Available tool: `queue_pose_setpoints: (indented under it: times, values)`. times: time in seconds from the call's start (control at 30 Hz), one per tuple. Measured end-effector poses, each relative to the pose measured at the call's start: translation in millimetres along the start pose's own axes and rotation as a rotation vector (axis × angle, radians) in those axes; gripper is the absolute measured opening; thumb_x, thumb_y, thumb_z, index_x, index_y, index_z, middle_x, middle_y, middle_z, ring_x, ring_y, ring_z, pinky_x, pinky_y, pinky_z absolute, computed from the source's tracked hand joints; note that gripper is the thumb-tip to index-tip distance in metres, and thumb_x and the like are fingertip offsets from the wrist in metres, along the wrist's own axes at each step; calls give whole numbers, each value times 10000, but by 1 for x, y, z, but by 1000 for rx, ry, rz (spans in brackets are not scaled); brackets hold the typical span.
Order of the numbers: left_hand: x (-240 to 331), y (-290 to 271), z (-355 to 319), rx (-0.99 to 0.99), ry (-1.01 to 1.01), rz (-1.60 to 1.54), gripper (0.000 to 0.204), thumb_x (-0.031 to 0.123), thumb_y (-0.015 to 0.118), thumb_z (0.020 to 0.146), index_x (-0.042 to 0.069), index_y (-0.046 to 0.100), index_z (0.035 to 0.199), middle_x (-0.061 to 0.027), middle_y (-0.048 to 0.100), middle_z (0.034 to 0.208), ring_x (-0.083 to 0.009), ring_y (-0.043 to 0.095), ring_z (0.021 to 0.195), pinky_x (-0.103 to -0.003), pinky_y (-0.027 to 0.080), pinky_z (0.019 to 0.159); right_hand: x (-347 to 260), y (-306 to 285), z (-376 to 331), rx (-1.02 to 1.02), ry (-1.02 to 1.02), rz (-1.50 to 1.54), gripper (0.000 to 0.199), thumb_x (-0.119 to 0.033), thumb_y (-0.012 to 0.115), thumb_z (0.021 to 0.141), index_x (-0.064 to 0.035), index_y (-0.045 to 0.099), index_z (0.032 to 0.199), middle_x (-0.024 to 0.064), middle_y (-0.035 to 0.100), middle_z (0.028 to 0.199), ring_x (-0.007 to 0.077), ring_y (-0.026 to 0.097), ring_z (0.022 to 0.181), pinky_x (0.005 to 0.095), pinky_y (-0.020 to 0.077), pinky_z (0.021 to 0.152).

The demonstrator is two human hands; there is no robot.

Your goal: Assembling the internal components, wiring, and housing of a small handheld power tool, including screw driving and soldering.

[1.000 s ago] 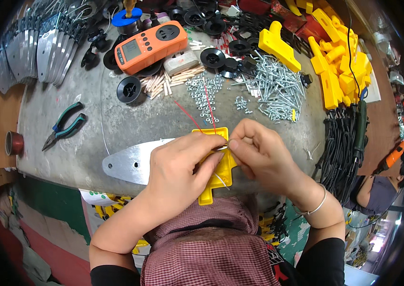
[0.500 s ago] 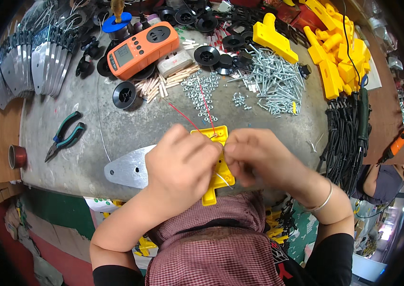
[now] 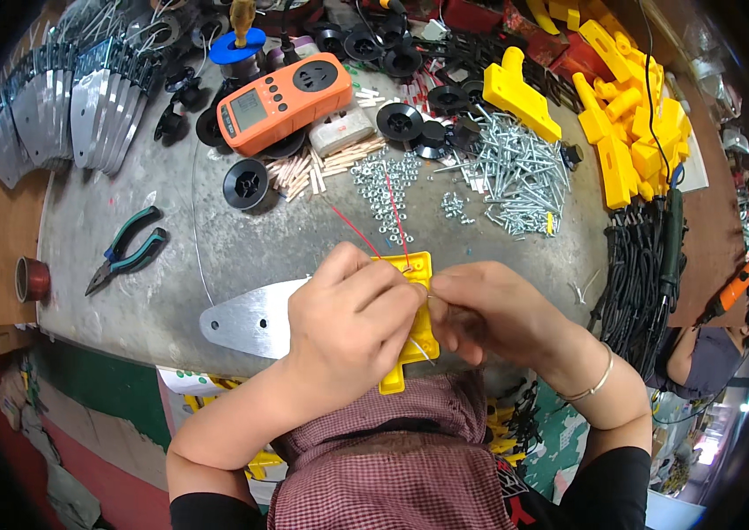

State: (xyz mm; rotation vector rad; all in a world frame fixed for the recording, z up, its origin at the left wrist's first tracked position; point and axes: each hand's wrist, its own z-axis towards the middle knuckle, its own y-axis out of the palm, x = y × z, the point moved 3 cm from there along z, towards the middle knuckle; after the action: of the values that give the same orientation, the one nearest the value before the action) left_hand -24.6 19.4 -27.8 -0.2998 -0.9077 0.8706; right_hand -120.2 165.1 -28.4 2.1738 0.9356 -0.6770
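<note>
A yellow plastic housing half [image 3: 424, 343] lies at the table's near edge, its hollow side up. My left hand [image 3: 352, 314] is closed over its left side, thumb and fingers pinched together; what they grip is hidden. My right hand [image 3: 502, 309] is closed in a pinch at its right edge, fingertips close to the left ones, on something too small to make out. Two thin red wires [image 3: 357, 231] stick out beyond the housing's far end, and a short white wire [image 3: 422, 350] shows below my left fingers. A pointed metal plate [image 3: 237, 322] with holes extends from under my left hand.
Teal-handled pliers [image 3: 127, 252] lie at left. Farther back are an orange meter [image 3: 284, 104], black spools [image 3: 246, 184], loose nuts [image 3: 385, 196] and a screw pile [image 3: 524, 172]. Yellow housings [image 3: 617, 132] and black cables [image 3: 635, 252] fill the right side. Metal blades [image 3: 91, 110] stand at far left.
The whole view has shifted, so the table's things sit slightly lower and to the right. Both hands stay pinched together over the housing; my right fingers have changed position slightly.
</note>
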Motion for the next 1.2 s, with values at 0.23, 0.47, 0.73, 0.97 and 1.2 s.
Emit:
queue_pose_setpoints:
  times: [0.23,0.47,0.73,0.97,1.2]
  values:
    - [-8,1,3,-51,-155,-184,124,37,711,664,80,663,769,-36,619,737,-249,529,673,-332,456,581,-11,13,-13,459,-816,-1191,130,-117,696,845,-31,599,852,106,596,699,126,620,633,313,475,521]
    - [-7,1,1,-31,-179,-124,146,2,729,684,62,679,808,-54,657,754,-242,542,682,-331,434,638,5,8,-15,348,-532,-839,205,-219,715,847,-38,618,845,90,634,746,172,619,607,329,491,552]
    - [-20,-32,1,8,-422,-297,120,32,724,733,32,657,832,-42,669,855,-96,583,701,-222,442,630,32,22,-27,519,-844,-1270,122,-155,717,814,-71,650,872,70,560,778,243,611,647,366,483,550]
    - [-42,-9,-3,130,-710,-578,167,18,680,848,-12,550,948,-87,702,868,-138,675,882,-253,501,722,36,11,-25,563,-808,-1022,87,-6,678,817,-23,660,900,97,572,773,258,594,631,337,472,559]
    - [-6,-12,-31,113,-179,21,128,2,722,706,27,700,830,-65,659,764,-199,600,668,-269,498,626,45,1,-20,634,-812,-861,103,25,680,825,-38,663,905,50,560,754,133,550,593,267,444,539]
